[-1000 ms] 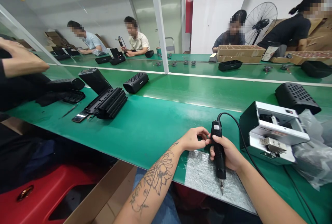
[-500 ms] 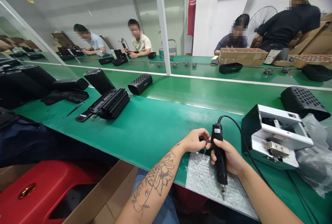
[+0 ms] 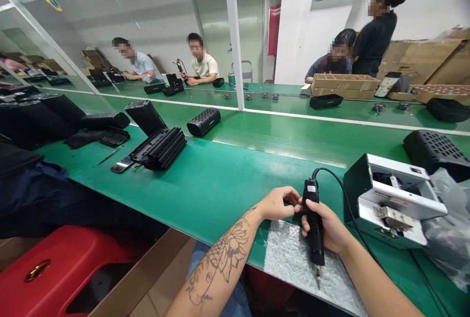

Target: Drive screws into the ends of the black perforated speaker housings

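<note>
My right hand (image 3: 326,226) is wrapped round a black electric screwdriver (image 3: 315,224), thumb across its upper body. The tool stands nearly upright, its bit pointing down and its cable leaving from the top. Below it lies a sheet of silvery bubble wrap (image 3: 281,248) at the table's near edge. My left hand (image 3: 281,203) is close beside the screwdriver's upper part, fingers curled in and fingertips near my right hand. Whatever those fingers may hold is hidden.
A white and black screw feeder (image 3: 394,199) stands to the right, with a plastic bag (image 3: 446,224) beside it. Black speaker housings (image 3: 203,122) sit along the green belt (image 3: 279,131). Black parts (image 3: 157,148) and a red stool (image 3: 73,263) are on the left. Several co-workers sit opposite.
The view has shifted slightly. Both hands and the screwdriver keep nearly the same pose. At the back right, a standing co-worker has straightened up and moved left.
</note>
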`<state>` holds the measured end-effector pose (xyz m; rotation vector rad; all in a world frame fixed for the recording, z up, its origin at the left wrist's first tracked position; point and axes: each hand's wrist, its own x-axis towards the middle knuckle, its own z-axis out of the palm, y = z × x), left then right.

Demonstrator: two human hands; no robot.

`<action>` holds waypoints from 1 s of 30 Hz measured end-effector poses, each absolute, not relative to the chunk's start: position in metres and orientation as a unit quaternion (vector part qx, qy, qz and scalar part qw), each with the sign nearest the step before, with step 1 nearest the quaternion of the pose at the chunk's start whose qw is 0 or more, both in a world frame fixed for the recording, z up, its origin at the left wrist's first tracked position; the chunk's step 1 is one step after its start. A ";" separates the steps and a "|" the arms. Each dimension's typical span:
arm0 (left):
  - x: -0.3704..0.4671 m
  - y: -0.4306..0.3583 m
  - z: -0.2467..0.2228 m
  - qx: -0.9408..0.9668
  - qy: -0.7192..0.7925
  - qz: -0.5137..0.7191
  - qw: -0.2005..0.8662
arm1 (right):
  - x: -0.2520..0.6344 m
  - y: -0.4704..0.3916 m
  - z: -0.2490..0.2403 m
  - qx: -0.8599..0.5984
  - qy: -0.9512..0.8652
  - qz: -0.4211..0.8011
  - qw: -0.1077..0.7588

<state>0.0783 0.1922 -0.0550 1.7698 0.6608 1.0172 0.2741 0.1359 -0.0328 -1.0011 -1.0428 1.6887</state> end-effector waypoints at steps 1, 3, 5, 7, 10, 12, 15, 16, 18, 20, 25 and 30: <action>0.078 0.192 -0.055 0.725 0.271 0.416 0.477 | 0.274 0.136 -0.032 -0.404 -0.420 0.681 0.444; 0.078 0.193 -0.054 0.725 0.273 0.416 0.476 | 0.273 0.136 -0.031 -0.405 -0.420 0.681 0.443; 0.077 0.194 -0.054 0.726 0.274 0.415 0.476 | 0.274 0.136 -0.031 -0.405 -0.419 0.681 0.444; 0.077 0.194 -0.055 0.725 0.275 0.415 0.475 | 0.274 0.136 -0.031 -0.403 -0.418 0.681 0.446; 0.082 0.192 -0.060 0.722 0.280 0.422 0.472 | 0.276 0.136 -0.031 -0.404 -0.415 0.682 0.447; 0.088 0.192 -0.063 0.718 0.288 0.426 0.470 | 0.277 0.134 -0.030 -0.403 -0.411 0.689 0.441; 0.087 0.204 -0.060 0.707 0.316 0.444 0.451 | 0.278 0.132 -0.028 -0.401 -0.403 0.705 0.424; 0.079 0.213 -0.056 0.698 0.334 0.461 0.435 | 0.279 0.132 -0.028 -0.403 -0.398 0.708 0.422; 0.046 0.238 -0.045 0.665 0.390 0.514 0.377 | 0.279 0.133 -0.028 -0.410 -0.381 0.711 0.425; -0.008 0.268 -0.032 0.601 0.469 0.579 0.289 | 0.280 0.134 -0.029 -0.418 -0.362 0.712 0.432; -0.162 0.333 -0.010 0.416 0.620 0.657 0.103 | 0.284 0.137 -0.035 -0.424 -0.271 0.735 0.454; -0.243 0.389 -0.010 0.358 0.663 0.655 0.067 | 0.288 0.134 -0.044 -0.411 -0.237 0.761 0.442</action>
